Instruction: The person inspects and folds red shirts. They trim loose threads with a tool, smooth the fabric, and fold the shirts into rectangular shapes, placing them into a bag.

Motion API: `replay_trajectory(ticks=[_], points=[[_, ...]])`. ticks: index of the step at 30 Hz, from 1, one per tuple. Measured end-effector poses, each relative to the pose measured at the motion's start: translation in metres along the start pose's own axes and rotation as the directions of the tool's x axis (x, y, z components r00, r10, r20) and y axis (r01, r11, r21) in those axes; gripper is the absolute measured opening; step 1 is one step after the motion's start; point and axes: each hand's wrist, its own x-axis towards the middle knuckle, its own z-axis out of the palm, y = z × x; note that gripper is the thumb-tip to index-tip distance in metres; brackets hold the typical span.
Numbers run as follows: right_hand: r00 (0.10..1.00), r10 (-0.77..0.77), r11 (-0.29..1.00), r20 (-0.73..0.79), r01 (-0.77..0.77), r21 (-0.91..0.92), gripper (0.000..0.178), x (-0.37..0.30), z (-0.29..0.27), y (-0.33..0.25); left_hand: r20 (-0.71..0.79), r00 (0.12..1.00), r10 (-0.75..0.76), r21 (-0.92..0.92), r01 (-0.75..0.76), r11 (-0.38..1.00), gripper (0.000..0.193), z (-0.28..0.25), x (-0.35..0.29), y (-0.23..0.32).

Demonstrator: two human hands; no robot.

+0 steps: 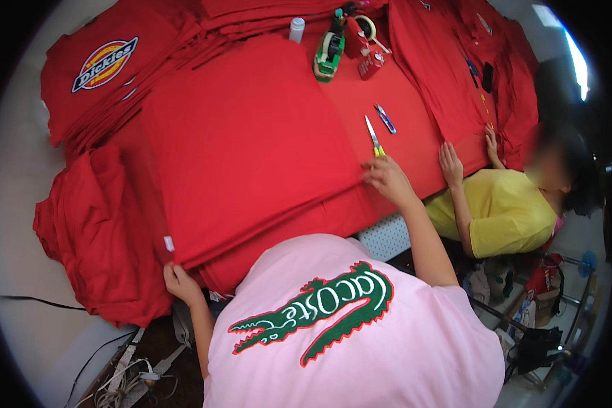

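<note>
A red shirt point(251, 129) lies spread on the red-topped table point(400, 170), its hem toward me and a small white label by its left edge. At its near left corner my left hand point(180, 282) pinches the hem between closed fingers. The near right corner of the same hem is gripped by my right hand point(387, 180), its fingertips bent together. Just beyond those fingers lie scissors point(373, 136) with yellow handles. Thread snips point(385, 119) with blue handles rest a little farther off.
A crumpled heap of red fabric point(105, 224) hangs at left; stacked red shirts point(143, 41) lie behind it. At the back stand a white bottle point(297, 30), a green tape dispenser point(328, 58) and a red one point(371, 60). At right, a co-worker in yellow point(506, 211) handles red cloth.
</note>
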Motion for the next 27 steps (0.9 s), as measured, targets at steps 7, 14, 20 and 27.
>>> replay_trajectory(ticks=[7, 14, 20, 27], points=[[0.922, 0.303, 0.707, 0.241, -0.387, 0.592, 0.016, 0.015, -0.018, 0.012, 0.422, 0.821, -0.383, -0.645, 0.570, 0.509, 0.014, -0.019, 0.000, -0.005], [0.813, 0.373, 0.891, -0.448, -0.181, 0.416, 0.031, 0.134, -0.017, -0.025, 0.134, 0.974, -0.181, -0.653, 0.224, 0.723, 0.027, 0.066, 0.102, 0.121], [0.847, -0.008, 0.957, -0.532, 0.162, 0.242, 0.038, 0.170, 0.048, -0.122, 0.453, 0.847, 0.278, -0.275, -0.164, 0.947, 0.023, 0.152, 0.075, 0.166], [0.900, -0.431, 0.902, 0.074, 0.430, 0.025, 0.061, 0.131, 0.126, -0.148, 0.752, 0.520, 0.405, 0.198, -0.764, 0.614, 0.078, 0.203, 0.065, 0.148]])
